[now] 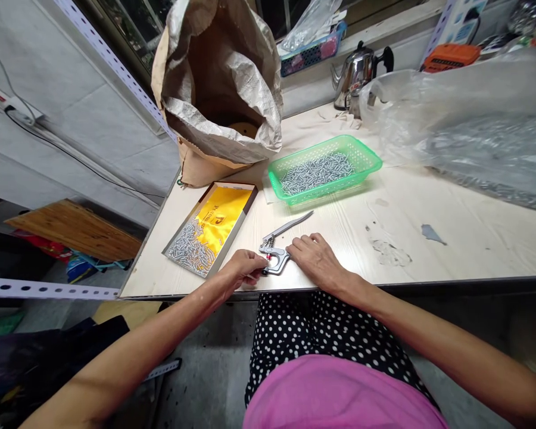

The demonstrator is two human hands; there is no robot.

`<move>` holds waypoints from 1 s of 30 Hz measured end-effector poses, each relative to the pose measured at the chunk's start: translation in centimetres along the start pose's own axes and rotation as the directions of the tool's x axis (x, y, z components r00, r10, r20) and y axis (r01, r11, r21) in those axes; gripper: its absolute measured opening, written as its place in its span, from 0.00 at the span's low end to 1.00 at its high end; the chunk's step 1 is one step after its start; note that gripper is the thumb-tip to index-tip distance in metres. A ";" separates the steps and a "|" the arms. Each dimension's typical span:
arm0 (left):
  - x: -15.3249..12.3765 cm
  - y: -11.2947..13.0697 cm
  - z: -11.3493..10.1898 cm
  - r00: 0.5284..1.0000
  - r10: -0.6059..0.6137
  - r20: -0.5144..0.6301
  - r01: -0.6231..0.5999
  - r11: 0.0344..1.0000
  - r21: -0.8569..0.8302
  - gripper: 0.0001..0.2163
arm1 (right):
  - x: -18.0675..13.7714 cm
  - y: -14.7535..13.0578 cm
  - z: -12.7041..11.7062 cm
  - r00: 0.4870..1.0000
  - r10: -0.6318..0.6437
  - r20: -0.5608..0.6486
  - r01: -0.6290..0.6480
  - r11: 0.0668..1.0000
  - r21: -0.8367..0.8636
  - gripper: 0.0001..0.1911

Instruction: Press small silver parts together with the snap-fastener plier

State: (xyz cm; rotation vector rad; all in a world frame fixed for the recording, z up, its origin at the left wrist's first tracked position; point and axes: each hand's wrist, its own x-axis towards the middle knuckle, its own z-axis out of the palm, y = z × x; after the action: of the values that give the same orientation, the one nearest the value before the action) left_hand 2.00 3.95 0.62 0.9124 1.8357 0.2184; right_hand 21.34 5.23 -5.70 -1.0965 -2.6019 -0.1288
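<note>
A small metal hand press tool [277,250] with a long lever lies on the light wooden table [429,202] near its front edge. My left hand [243,268] is curled with its fingertips pinched at the tool's head, where a small red part shows. My right hand [315,256] rests on the table beside the tool, fingers bent and touching its base. A green plastic basket [366,156] of several small metal pieces stands behind the tool. To the left lies a shallow box lid with yellow lining [221,217], holding more small metal pieces.
A large open paper sack [223,89] stands at the table's back left corner. Big clear plastic bags [473,119] of metal parts fill the right side. A steel kettle [355,74] and a blue basket [315,52] sit at the back. My lap is below the edge.
</note>
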 end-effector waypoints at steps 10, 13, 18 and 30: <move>0.1 0.8 -0.1 0.997 -0.054 0.055 0.052 0.998 0.036 0.05 | 0.2 0.1 0.0 1.000 0.004 0.028 -0.005 0.999 0.034 0.08; 0.0 0.7 -0.1 0.997 -0.059 0.050 0.059 0.998 0.000 0.06 | 0.1 0.4 -0.7 0.996 0.005 0.084 -0.013 0.996 0.084 0.08; -0.4 0.3 0.0 0.996 -0.071 0.058 0.074 0.996 -0.040 0.06 | 0.7 2.2 -1.5 0.996 0.030 0.080 -0.045 0.980 0.193 0.27; -0.9 -0.1 0.5 0.995 -0.097 0.017 0.098 0.995 -0.026 0.06 | 4.2 4.6 -1.3 0.953 -0.027 0.302 -0.021 0.988 0.154 0.47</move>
State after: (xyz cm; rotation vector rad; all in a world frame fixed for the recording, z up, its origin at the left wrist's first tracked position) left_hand 2.51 3.13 1.03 0.8017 1.8531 0.1740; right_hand 22.18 11.08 -3.30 -1.1328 -2.8218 0.2601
